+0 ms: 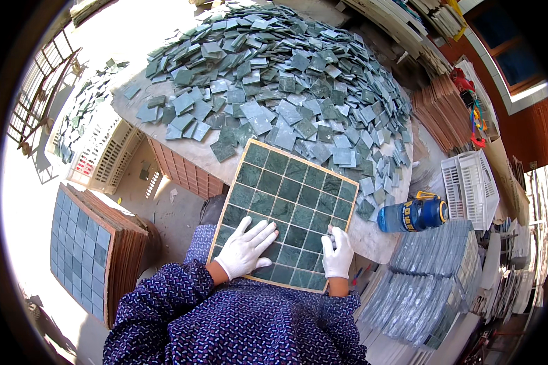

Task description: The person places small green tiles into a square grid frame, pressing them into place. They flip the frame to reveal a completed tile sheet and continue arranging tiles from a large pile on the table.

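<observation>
A shallow wooden tile tray [354, 214] lies tilted across my lap, its thin rim around a grid of dark green square stone tiles [283, 209]. My left hand [245, 249], in a white glove, rests flat on the lower left tiles with its fingers stretched and spread. At the tray's right edge is my right hand [338, 254], gloved too, its fingers curled and pressed together; what they pinch, if anything, is too small to make out. Just beyond the tray, a large heap of loose green tiles [286, 79] covers the stone-topped table [216, 167].
Stacked tile-filled trays [79, 243] stand at left, near a white plastic crate [106, 155]. On the right are a blue water bottle [411, 215], plastic-wrapped tile stacks [423, 274], a white basket [469, 188] and a brown board stack [441, 115].
</observation>
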### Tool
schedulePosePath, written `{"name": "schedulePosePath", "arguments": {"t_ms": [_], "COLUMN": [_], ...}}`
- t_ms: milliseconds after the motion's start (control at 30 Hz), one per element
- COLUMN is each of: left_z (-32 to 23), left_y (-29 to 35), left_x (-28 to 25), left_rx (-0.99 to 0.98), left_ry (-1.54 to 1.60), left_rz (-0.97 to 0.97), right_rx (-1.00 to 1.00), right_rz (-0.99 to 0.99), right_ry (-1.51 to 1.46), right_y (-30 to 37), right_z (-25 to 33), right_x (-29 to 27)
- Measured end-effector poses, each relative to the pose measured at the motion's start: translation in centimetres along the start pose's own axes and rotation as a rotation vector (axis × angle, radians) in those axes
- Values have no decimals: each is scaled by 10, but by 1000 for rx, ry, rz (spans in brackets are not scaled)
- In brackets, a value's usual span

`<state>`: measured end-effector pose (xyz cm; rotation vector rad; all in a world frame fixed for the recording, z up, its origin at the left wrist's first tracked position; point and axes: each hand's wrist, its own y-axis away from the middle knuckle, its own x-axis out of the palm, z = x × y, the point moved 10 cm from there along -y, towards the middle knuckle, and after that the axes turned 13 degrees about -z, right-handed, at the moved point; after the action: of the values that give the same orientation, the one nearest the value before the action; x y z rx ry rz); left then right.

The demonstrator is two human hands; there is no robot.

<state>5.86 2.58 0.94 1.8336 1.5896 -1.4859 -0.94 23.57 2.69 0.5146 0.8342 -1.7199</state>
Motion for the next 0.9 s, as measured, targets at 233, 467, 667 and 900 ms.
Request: {"name": "schedulePosePath", "arguments": {"t_ms": [233,467,667,900], "left_z": [61,39,12,17], "left_y": [-73,-11,61,61], "left_x": [-5,-14,-21,-23], "left_rx": [-90,-97,-141,-171], "left_ry": [-245,-251,-140,-71], "left_rz": [-113,-1,60,30], "right_rx": [-7,-377,-400,-354], "right_rz": [-165,204,293,394], "right_ry": [140,-52,149,179], "right_y": [18,24,20,16], "right_z": [-45,56,84,80], "right_x": [-44,32,93,103]}}
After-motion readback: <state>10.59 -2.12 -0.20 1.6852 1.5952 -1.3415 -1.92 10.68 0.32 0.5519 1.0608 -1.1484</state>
